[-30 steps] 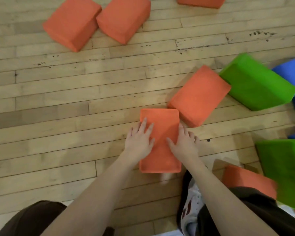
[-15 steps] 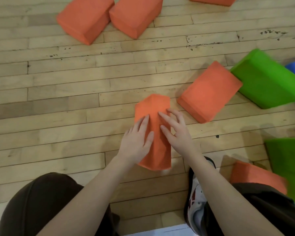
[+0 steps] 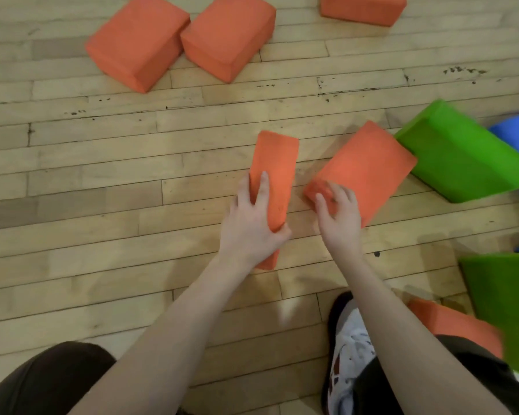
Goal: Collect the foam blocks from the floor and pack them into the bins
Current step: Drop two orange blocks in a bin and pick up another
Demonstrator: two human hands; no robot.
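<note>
Head view, looking down at wooden floor. Left hand: grip wrapped round a narrow orange block, which stands on its long edge on the floor, fingers over the top, thumb on the near side. Right hand: fingers curled onto the near corner of a second orange block lying flat just to the right; I read this as a grip on the corner. A green block touches that block's far end. Two more orange blocks lie side by side further out. White shoe near bottom edge.
</note>
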